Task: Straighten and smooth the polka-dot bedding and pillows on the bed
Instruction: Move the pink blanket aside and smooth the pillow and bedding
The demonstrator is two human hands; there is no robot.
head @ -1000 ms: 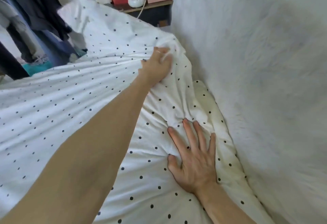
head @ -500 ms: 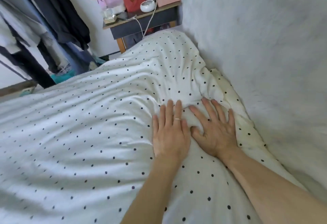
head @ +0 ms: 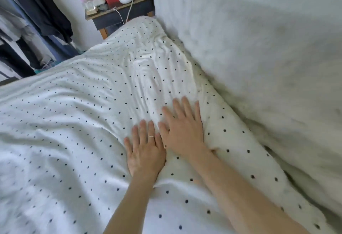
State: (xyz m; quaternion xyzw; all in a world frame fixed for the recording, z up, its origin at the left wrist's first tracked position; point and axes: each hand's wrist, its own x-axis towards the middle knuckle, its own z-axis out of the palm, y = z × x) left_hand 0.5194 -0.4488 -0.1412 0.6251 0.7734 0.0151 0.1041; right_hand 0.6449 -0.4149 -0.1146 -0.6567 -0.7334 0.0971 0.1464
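Note:
A white duvet with small dark dots covers the whole bed and is creased in long folds toward the far end. My left hand, wearing a ring, lies flat on it with fingers spread. My right hand lies flat just beside it, slightly farther ahead, fingers spread too. Both palms press on the cloth and hold nothing. A dotted sheet edge shows between the duvet and the wall. No pillow can be made out.
A white wall runs along the bed's right side. Beyond the far end stands a dark side table with a red bag, a bottle, a white bowl and a cable. Dark clothes hang at the far left.
One second ago my left hand gripped raised duvet cloth far ahead; it let go and came back flat beside my right hand. Both hands have since slid a little along the duvet.

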